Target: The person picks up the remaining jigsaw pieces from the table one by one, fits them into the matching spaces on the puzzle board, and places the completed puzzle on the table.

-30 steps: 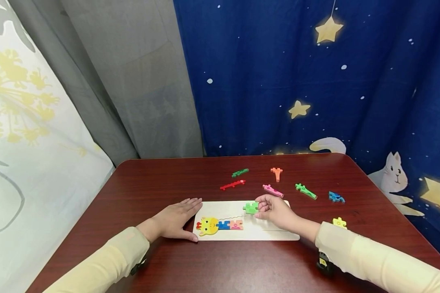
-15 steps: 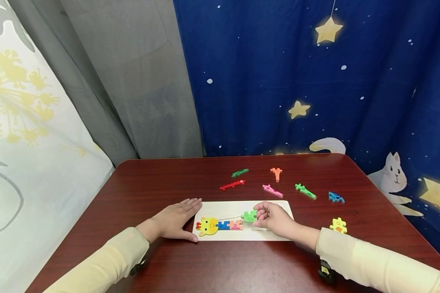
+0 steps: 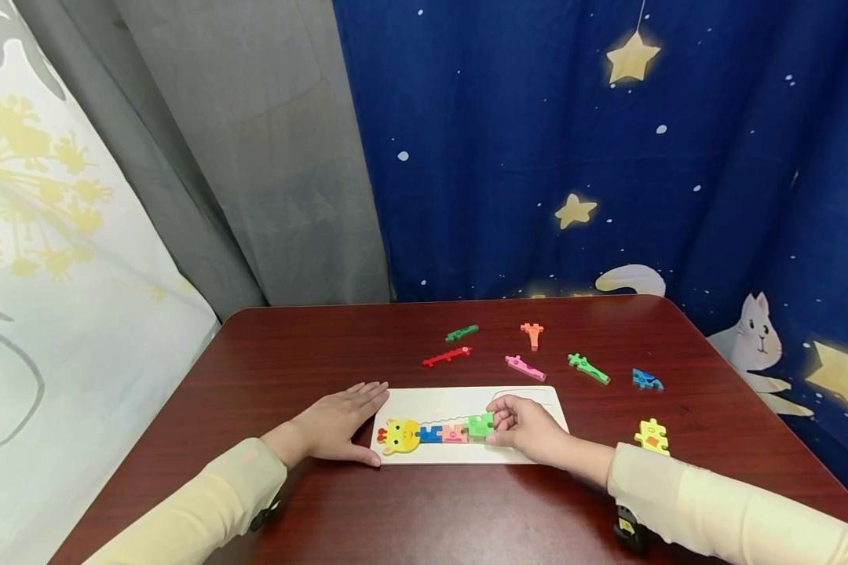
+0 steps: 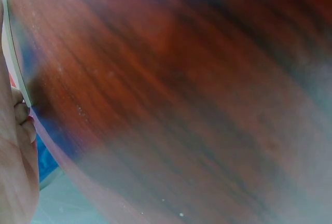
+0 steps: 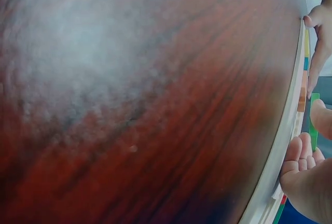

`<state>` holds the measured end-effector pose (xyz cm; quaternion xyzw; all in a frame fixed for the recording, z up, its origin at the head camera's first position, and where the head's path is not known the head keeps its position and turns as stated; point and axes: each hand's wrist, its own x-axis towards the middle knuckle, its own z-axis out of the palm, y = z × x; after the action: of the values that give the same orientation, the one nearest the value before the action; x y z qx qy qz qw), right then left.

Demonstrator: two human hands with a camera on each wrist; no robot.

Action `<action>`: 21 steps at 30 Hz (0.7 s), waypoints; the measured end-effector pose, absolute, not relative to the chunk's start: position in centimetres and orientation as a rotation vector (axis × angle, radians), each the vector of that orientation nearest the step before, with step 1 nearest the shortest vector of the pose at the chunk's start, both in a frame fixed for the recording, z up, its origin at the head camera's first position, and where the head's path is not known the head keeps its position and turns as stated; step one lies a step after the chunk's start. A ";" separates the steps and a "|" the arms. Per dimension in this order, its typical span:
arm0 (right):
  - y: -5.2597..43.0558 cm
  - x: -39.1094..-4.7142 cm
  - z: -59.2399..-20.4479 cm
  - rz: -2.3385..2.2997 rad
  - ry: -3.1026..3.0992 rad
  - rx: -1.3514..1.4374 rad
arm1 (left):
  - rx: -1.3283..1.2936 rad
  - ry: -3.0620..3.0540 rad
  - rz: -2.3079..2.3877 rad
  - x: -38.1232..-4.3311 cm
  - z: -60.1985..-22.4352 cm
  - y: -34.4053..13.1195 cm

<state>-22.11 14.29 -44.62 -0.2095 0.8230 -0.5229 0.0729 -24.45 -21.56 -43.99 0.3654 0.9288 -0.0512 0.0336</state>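
A pale wooden puzzle board [image 3: 424, 400] lies flat on the table. Along its groove sit a yellow giraffe head [image 3: 400, 437], a blue puzzle piece [image 3: 429, 435] and a peach puzzle piece [image 3: 455, 434]. My right hand [image 3: 530, 430] pinches a light green puzzle piece [image 3: 478, 424] by its right side, right beside the peach one and over the groove. In the right wrist view this green piece [image 5: 314, 136] shows edge-on between thumb and fingers. My left hand [image 3: 342, 424] rests with fingers extended at the board's left end, thumb by its near corner.
Beyond the board lie dark green [image 3: 462, 333], red [image 3: 448, 357], orange [image 3: 533, 336] and pink [image 3: 526, 368] pieces. Farther right are another light green piece [image 3: 589, 368], a blue piece [image 3: 648, 380] and a yellow piece [image 3: 653, 436], the last near my right sleeve.
My right hand has brought the light green piece toward me and slightly left, down to the groove beside the peach piece. The left hand has stayed put.
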 end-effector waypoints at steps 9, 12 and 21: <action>14.1 -22.0 -44.5 -1.527 2.514 -0.648 | 1.138 2.860 -0.177 -24.5 -44.0 -21.5; 14.0 -21.9 -44.5 -1.515 2.521 -0.642 | 1.144 2.858 -0.176 -24.5 -43.9 -21.6; 13.8 -21.8 -44.4 -1.487 2.534 -0.640 | 1.149 2.858 -0.185 -24.5 -43.9 -21.6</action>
<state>-21.82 13.84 -44.42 -0.2123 0.8409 -0.4933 0.0673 -24.51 -21.60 -43.89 0.3722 0.9258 -0.0599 0.0277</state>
